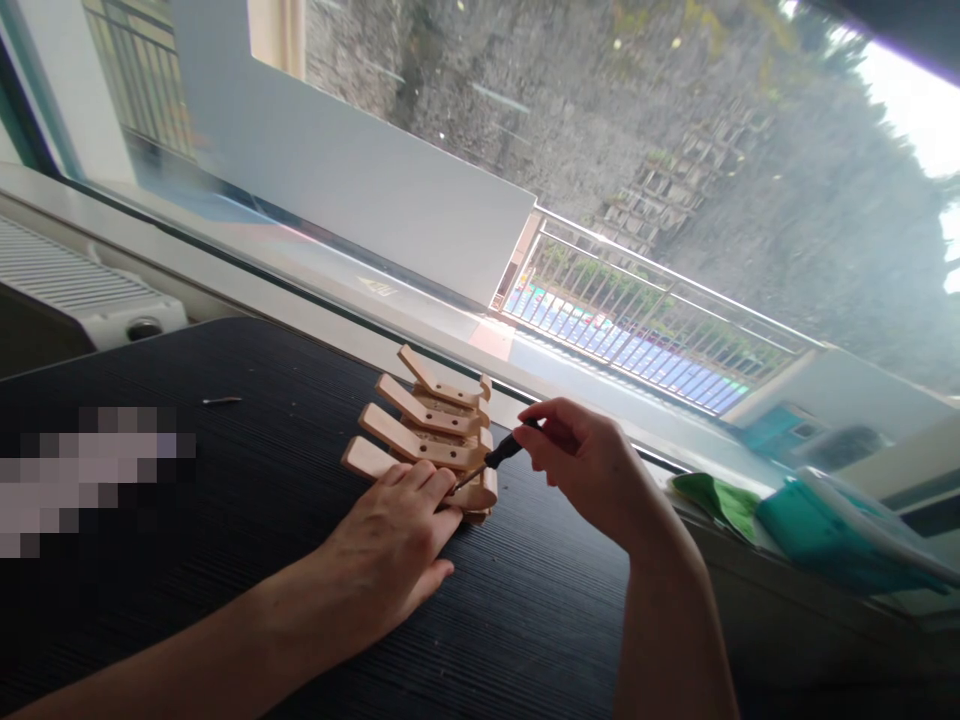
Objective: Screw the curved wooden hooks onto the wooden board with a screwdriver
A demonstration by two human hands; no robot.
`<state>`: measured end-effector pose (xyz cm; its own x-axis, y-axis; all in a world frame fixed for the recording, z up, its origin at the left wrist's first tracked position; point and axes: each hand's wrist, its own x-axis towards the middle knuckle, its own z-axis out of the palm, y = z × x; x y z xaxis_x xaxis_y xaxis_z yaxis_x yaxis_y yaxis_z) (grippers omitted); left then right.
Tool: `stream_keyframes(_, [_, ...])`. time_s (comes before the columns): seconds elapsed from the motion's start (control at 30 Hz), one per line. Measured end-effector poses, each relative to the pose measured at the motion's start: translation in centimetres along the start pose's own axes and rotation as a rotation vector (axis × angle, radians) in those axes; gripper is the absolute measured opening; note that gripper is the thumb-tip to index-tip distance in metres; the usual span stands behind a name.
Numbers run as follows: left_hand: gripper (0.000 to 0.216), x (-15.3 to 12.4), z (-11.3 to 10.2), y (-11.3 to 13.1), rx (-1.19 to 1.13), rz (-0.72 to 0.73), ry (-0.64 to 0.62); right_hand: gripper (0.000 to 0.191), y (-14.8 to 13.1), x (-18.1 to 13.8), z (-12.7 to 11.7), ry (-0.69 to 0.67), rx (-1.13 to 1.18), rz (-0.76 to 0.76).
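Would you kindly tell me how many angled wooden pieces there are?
4, far to near: first piece, second piece, third piece, and fourth piece, partly under the left hand. No others show.

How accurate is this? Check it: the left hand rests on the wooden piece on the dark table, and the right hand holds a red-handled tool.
One error: the head view shows the tool has a black handle, not red. The left hand does rest on the wooden piece, on the dark table; the right hand holds the tool.
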<state>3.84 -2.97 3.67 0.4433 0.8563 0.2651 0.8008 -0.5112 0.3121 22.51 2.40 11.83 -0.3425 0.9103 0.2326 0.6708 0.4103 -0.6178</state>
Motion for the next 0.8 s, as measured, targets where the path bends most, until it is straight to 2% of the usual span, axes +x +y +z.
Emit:
stream_keyframes(0.13, [0.036,-0.04,0.06,-0.13,0.0,0.015,0.019,0.022,0.13,-0.17,-0.31,-0.031,-0.022,-0.017])
stream_keyframes(0.33, [0.034,0.09,-0.02,-0.07,0.02,-0.012,-0.032,0.024,0.6,-0.03,-0.37,-0.037,0.016,-0.021])
stream_keyframes(0.67, [0.035,0.15,-0.02,-0.03,0.011,-0.011,-0.028,0.025,0.1,0.08,0.26,0.038,-0.085,-0.008])
stream_keyframes(0.8, [0.036,0.06,0.05,-0.09,0.005,-0.005,-0.012,0.021,-0.14,-0.07,0.16,-0.001,-0.108,-0.03])
